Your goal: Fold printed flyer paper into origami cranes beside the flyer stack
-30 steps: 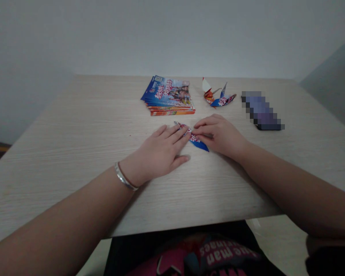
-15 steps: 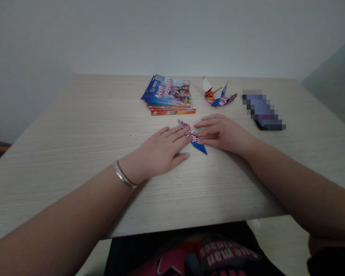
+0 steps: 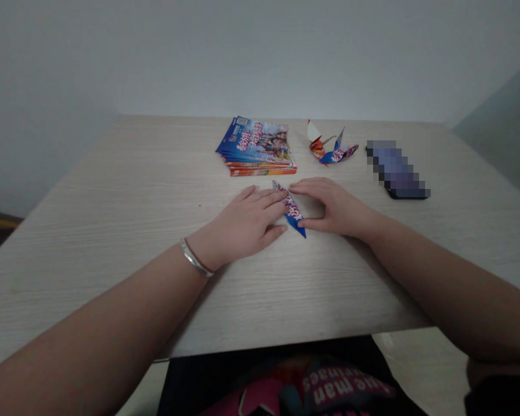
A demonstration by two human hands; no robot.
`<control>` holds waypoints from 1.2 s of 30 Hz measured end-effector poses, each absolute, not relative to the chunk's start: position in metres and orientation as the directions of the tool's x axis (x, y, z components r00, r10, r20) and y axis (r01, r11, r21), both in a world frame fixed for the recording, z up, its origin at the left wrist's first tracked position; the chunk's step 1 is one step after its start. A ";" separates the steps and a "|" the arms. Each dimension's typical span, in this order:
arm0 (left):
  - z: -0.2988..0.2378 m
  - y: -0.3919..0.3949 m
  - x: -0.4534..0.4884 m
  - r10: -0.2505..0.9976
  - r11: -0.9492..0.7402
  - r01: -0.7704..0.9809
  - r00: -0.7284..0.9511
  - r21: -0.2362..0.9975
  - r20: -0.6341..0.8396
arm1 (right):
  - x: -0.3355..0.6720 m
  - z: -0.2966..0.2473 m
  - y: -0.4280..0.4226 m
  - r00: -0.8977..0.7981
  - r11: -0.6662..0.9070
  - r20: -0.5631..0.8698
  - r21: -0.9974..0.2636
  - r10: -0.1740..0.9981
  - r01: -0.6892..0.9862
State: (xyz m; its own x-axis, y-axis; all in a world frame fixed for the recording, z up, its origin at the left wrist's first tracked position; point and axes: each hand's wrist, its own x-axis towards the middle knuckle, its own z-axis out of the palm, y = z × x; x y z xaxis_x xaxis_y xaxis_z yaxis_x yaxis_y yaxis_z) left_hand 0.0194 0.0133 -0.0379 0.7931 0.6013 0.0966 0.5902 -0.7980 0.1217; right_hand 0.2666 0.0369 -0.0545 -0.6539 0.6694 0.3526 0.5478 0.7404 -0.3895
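Note:
A narrow folded piece of printed blue, red and white paper (image 3: 291,209) lies flat on the wooden table (image 3: 112,196) between my hands. My left hand (image 3: 242,225) lies flat with its fingers stretched out, the fingertips pressing the paper's left edge. A silver bracelet sits on that wrist. My right hand (image 3: 329,207) rests flat on the right side of the paper, fingers extended and thumb near the blue tip. Part of the paper is hidden under the fingers.
A stack of printed sheets (image 3: 256,147) lies behind my hands. To its right stand two folded paper cranes (image 3: 329,148). A dark, blurred-out flat object (image 3: 397,170) lies at the right. The table's near edge runs just above my lap.
The folded paper has turned to a steeper angle between my hands. My right hand's fingers have spread flatter along it. My left hand has stayed nearly still.

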 end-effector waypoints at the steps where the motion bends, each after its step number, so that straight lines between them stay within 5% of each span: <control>1: -0.037 0.013 0.020 0.605 -0.795 0.594 0.790 0.119 0.098 | 0.266 -0.055 0.036 -0.656 0.745 0.356 -0.370 0.666 0.555; 13: -0.040 0.014 0.022 0.616 -0.785 0.618 0.777 0.028 0.127 | 0.246 -0.039 0.024 -0.773 0.798 0.310 0.068 0.554 0.599; 26: -0.048 0.023 0.017 0.577 -0.817 0.566 0.802 0.109 0.157 | 0.270 -0.032 0.028 -0.851 0.901 0.298 -0.123 0.433 0.416; 36: -0.049 0.030 0.011 0.488 -0.872 0.443 0.820 0.209 0.299 | 0.268 -0.044 0.028 -0.841 0.913 0.359 -0.103 0.404 0.395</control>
State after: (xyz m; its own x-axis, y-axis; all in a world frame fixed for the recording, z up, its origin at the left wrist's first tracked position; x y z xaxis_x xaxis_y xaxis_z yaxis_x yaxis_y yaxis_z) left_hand 0.0106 0.0305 -0.0495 0.8203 0.4878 0.2986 0.4425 -0.8720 0.2090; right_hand 0.2683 0.0283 -0.0436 -0.8413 0.4042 0.3589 0.3946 0.9130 -0.1033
